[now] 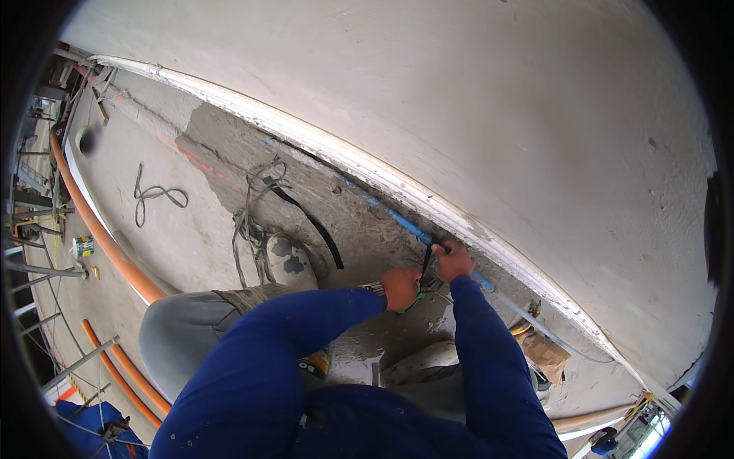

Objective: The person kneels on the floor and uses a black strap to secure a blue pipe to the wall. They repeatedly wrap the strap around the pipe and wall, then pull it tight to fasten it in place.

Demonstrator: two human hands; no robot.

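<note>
A blue pipe (409, 227) lies along the foot of the wall, below a white ledge. My right hand (456, 261) is closed at the pipe, its fingers at the spot where a black strip (426, 262) meets it. From there the strip runs down to my left hand (401, 290), which is closed around its lower part. Something green (415, 303) shows under the left fingers; its kind is unclear. On the right, a pale grey pipe (527, 317) continues the line. A second black strip (315, 222) lies on the wet cement left of my hands.
Tangled grey cord (251, 206) lies beside my shoe (290, 262). The big pale wall (489, 99) curves overhead. An orange pipe (103, 226) runs at the left, near scaffold poles (46, 269). A torn brown paper bag (547, 356) lies at the right.
</note>
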